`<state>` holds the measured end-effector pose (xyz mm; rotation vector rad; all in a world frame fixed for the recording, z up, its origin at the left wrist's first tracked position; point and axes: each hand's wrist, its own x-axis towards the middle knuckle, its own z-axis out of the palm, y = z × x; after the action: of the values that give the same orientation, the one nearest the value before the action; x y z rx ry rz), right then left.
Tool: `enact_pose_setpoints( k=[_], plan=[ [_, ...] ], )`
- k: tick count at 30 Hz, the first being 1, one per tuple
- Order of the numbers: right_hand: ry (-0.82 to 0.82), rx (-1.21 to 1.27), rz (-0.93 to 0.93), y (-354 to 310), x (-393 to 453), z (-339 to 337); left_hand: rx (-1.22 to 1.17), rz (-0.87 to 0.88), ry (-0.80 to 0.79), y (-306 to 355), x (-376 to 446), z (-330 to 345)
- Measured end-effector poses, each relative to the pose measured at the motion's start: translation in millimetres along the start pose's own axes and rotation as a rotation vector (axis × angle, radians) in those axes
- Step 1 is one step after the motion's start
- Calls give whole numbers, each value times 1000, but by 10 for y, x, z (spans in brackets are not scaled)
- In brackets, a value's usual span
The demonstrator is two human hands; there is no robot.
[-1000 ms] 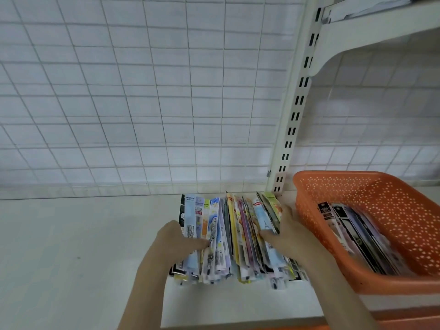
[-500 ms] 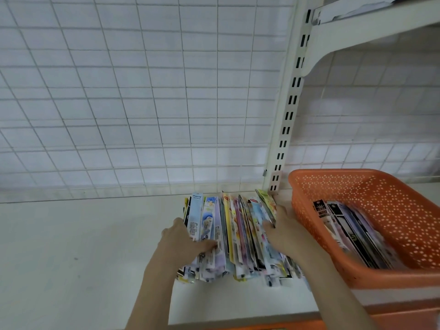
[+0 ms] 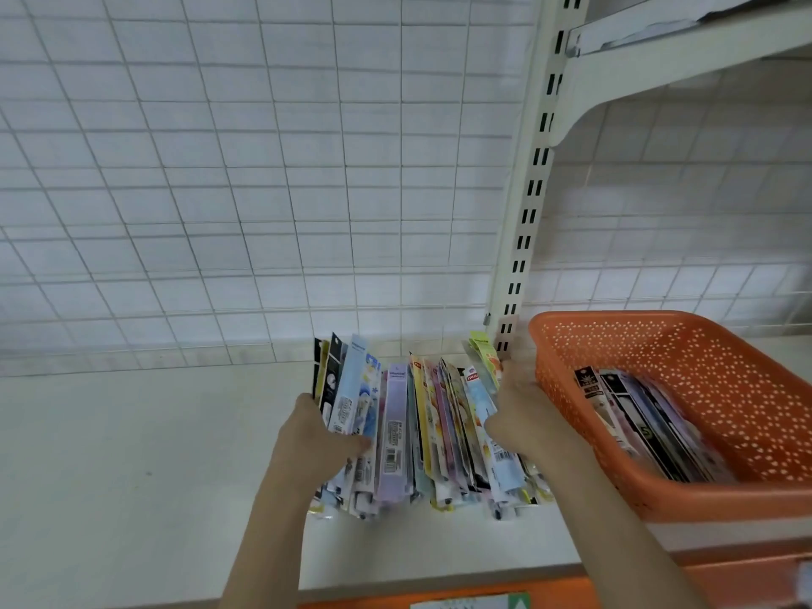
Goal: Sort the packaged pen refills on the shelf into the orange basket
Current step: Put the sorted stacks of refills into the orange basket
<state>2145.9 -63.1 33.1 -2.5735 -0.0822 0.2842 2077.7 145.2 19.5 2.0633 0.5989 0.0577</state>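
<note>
A thick row of packaged pen refills (image 3: 433, 426) stands on edge on the white shelf (image 3: 132, 454), spread like a fan. My left hand (image 3: 320, 437) grips the left part of the row, thumb laid across a few packs. My right hand (image 3: 520, 413) holds the right side, fingers curled round the outer packs. The orange basket (image 3: 659, 345) stands just right of my right hand, with several refill packs (image 3: 637, 424) lying inside it.
A white wire grid backs the shelf. A slotted upright post (image 3: 527, 204) rises behind the row, carrying an upper shelf (image 3: 685, 50) at the top right. The shelf's front edge has an orange strip (image 3: 439, 597).
The left packs have lifted and fanned away from the others between my hands. Both hands kept their hold on the row. The camera moved closer and shifted slightly.
</note>
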Motion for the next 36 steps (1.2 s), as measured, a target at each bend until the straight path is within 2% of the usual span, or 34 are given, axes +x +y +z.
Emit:
enact_pose_setpoints(
  k=[5, 10, 13, 23, 28, 32, 36],
  plan=[
    [39, -27, -11, -32, 11, -53, -6, 40, 83, 9, 10, -129],
    [9, -105, -7, -129, 17, -150, -12, 58, 129, 53, -28, -217],
    [22, -122, -63, -216, -63, -246, -31, 60, 153, 77, -68, -258],
    [82, 91, -271, -289, -254, -925, -137, 162, 222, 512, -258, -257],
    [200, 192, -297, 122, -205, -1438, -188, 279, 226, 910, -379, 104],
    [204, 208, -132, 765, -88, -1723, -210, 353, 185, 1182, -530, 493],
    [152, 151, -1, 1391, -18, -1722, -205, 373, 119, 1375, -673, 874]
  ],
)
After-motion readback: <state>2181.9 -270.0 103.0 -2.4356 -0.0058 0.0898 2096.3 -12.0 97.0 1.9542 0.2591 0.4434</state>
